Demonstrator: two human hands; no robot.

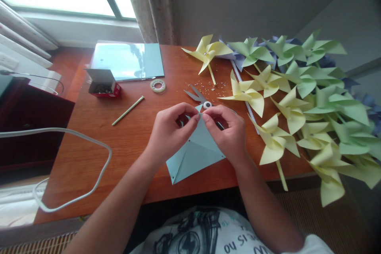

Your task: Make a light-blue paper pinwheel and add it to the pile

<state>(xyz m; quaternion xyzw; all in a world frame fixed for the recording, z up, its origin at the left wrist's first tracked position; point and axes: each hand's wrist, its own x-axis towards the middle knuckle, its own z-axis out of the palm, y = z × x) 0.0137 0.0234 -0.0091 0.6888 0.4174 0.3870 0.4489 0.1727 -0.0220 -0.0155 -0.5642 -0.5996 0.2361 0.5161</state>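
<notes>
A light blue square of paper (193, 151) with crease lines and small dark holes near its corners and middle is held over the near part of the table. My left hand (175, 125) pinches its far corner between thumb and forefinger. Right beside it, my right hand (226, 127) pinches the same corner, the fingertips of both hands almost meeting. Just past the fingers lie open scissors (196, 94), their handles partly hidden by my right hand. Whether anything small sits between the fingertips cannot be made out.
Yellow pinwheels (245, 92) and green pinwheels (302, 77) crowd the right side. On the left lie a rolled paper stick (127, 110), a tape roll (158, 85), an opened red box (104, 89) and a plastic-wrapped paper pack (125, 61). A white cable (101, 174) loops over the left edge.
</notes>
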